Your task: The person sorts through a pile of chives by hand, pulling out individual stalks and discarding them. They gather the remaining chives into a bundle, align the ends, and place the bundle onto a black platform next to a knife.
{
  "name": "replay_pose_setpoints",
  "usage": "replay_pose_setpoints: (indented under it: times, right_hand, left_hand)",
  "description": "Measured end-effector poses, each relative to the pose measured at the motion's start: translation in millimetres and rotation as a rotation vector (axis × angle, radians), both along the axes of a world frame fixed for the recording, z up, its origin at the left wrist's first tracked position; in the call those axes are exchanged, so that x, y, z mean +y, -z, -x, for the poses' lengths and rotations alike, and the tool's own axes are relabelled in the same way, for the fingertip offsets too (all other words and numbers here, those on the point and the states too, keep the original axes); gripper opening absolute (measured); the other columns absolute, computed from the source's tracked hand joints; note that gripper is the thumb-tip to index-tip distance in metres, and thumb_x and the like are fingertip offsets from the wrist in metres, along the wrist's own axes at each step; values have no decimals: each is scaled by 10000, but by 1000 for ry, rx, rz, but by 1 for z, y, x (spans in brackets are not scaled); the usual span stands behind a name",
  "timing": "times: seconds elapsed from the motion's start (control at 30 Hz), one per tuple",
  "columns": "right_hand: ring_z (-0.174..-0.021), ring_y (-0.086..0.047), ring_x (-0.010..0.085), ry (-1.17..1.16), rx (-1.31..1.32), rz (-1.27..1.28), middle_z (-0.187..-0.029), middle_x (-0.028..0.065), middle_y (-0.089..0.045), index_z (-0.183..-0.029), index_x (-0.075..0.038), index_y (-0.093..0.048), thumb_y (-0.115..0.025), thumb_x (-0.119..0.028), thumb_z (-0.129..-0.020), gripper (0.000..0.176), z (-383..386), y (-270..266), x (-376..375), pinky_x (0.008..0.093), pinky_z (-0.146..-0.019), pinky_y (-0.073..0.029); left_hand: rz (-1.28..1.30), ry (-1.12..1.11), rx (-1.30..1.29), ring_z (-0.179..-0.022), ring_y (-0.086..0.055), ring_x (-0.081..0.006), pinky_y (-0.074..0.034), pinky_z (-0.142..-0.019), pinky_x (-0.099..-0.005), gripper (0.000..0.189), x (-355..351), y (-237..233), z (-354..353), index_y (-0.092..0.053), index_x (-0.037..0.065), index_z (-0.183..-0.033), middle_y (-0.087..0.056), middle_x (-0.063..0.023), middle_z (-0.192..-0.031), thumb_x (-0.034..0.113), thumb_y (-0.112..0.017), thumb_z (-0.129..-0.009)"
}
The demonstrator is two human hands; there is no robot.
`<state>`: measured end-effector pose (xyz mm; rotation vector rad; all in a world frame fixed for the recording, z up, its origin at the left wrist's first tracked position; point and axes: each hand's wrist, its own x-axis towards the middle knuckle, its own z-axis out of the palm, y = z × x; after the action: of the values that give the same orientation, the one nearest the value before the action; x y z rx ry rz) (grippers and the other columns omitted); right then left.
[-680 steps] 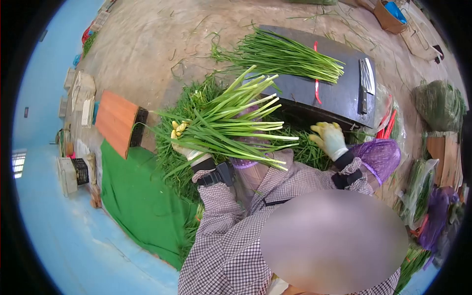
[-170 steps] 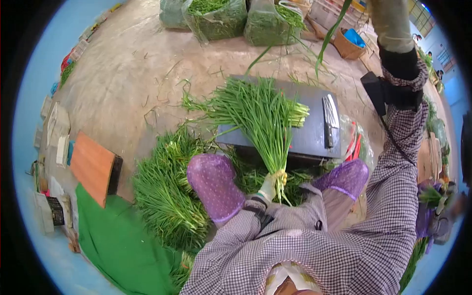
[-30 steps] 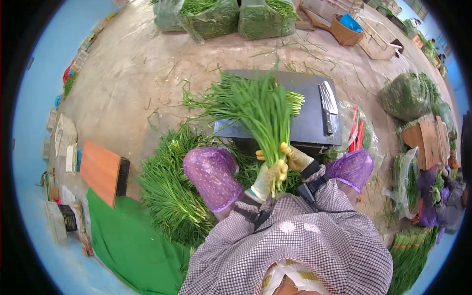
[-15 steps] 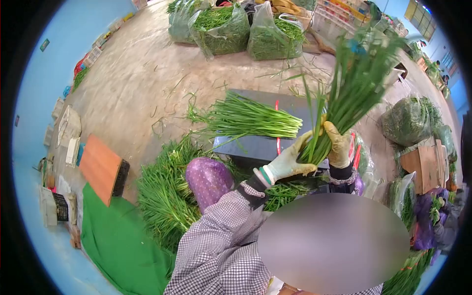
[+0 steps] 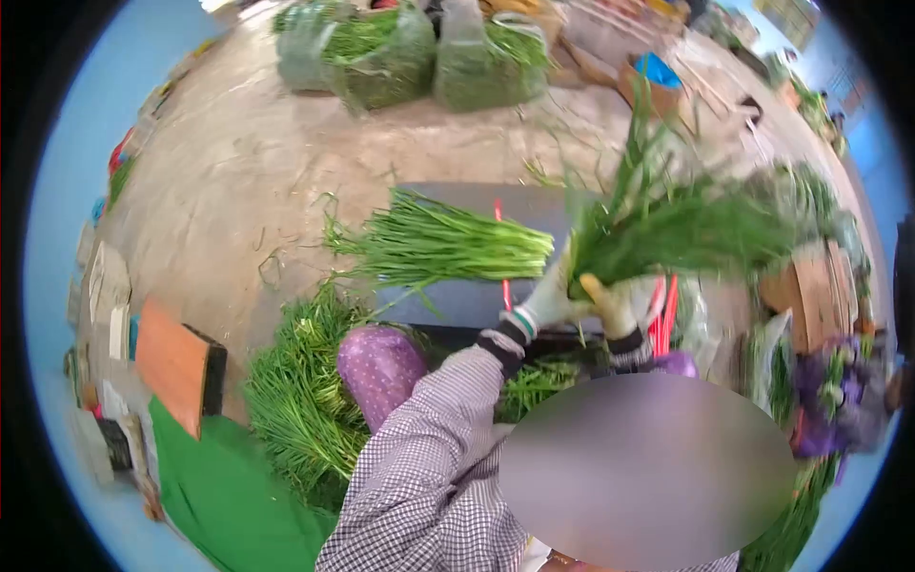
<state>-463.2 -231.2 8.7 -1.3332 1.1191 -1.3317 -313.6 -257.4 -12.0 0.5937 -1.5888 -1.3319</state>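
Gloved left hand (image 5: 548,303) and right hand (image 5: 613,307) are both clamped round the cut ends of a bunch (image 5: 686,229) of green stalks, held up over the right edge of the board (image 5: 457,303). It looks light, limp and easily bruised, and the firmer stalk ends seem the best grip. A sheaf (image 5: 448,246) lies on the board.

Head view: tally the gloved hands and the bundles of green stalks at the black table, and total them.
Gloved hands: 2, the left hand and right hand, both gripping the held bundle.
Bundles of green stalks: 2, the held bundle and the lying bundle on the black table.
Total: 4
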Motion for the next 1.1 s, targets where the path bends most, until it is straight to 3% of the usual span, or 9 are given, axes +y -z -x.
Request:
replay_pose_setpoints:
  times: [0.17, 0.2, 0.27, 0.37, 0.47, 0.53, 0.67, 0.9, 1.1]
  right_hand:
    - [-1306, -463, 242, -359, 161, 117, -1442, 140, -493, -1533, 47, -288, -823, -145, -840, 896, -16, -65, -24, 349, -1135, -362]
    - [-1312, -478, 235, -220, 229, 228, -1468, 141, -484, -1560, 13, -265, -792, -141, -871, 882, -15, -49, -30, 350, -1122, -382]
    - [-1234, -560, 217, -73, 196, 242, -1398, 132, -568, -1469, -9, -464, -728, -119, -921, 618, -15, -65, -29, 344, -1057, -443]
    - [-1092, -633, 195, -66, 146, -118, -1225, 113, -668, -1214, -8, -667, -668, -101, -957, 273, 19, -33, -14, 338, -964, -495]
    - [-985, -663, 214, 19, 326, -62, -1066, 106, -706, -995, -9, -713, -665, -90, -942, 108, 1, -28, 38, 346, -909, -515]
    - [-1029, -650, 247, 133, 503, 269, -1104, 122, -683, -1027, -39, -702, -688, -86, -910, 127, -18, -28, 60, 352, -931, -503]
    - [-1121, -591, 296, 39, 737, 439, -1160, 103, -644, -1169, -113, -673, -749, -163, -854, 328, -61, -47, 82, 422, -1000, -445]
    - [-985, -621, 256, -320, 311, 103, -990, 103, -687, -924, -32, -697, -636, -90, -895, 90, -50, -44, 87, 373, -942, -466]
    - [-897, -659, 234, -553, 463, -81, -997, 103, -691, -959, -31, -698, -651, -186, -941, 163, 25, -42, 125, 382, -827, -519]
  left_hand:
    - [-427, -75, 279, -1052, -633, -146, -539, -917, -298, 704, -5, 6, -18, -481, 53, -1415, -642, -49, -1221, -13, -793, -788]
    - [-501, -94, 351, -984, -649, -132, -551, -871, -284, 616, -3, 10, -28, -534, 49, -1359, -677, -28, -1128, -4, -787, -801]
    - [-507, -45, 568, -915, -647, -156, -552, -847, -325, 573, 12, -26, -51, -510, 30, -1396, -666, -35, -979, 97, -748, -880]
    - [-446, -41, 799, -915, -611, -188, -516, -971, -379, 571, 16, -11, -75, -475, 35, -1439, -619, -52, -972, 143, -701, -926]
    - [-467, -69, 973, -949, -591, -185, -508, -997, -396, 557, 27, -9, -91, -456, 35, -1452, -596, -48, -963, 147, -673, -952]
    - [-488, -93, 996, -971, -593, -187, -508, -1003, -408, 549, 32, -3, -98, -438, 50, -1463, -593, -42, -987, 155, -655, -969]
    - [-488, -126, 1004, -985, -603, -187, -518, -985, -412, 528, 49, -2, -99, -433, 63, -1465, -610, -41, -1003, 163, -632, -986]
    - [-509, -221, 1047, -888, -644, -185, -536, -961, -384, 534, 65, 10, -126, -462, 23, -1452, -650, -19, -924, 229, -616, -984]
    - [-305, -294, 1222, -900, -580, -163, -476, -1013, -399, 506, 50, 1, -183, -480, 20, -1443, -573, -27, -931, 205, -597, -987]
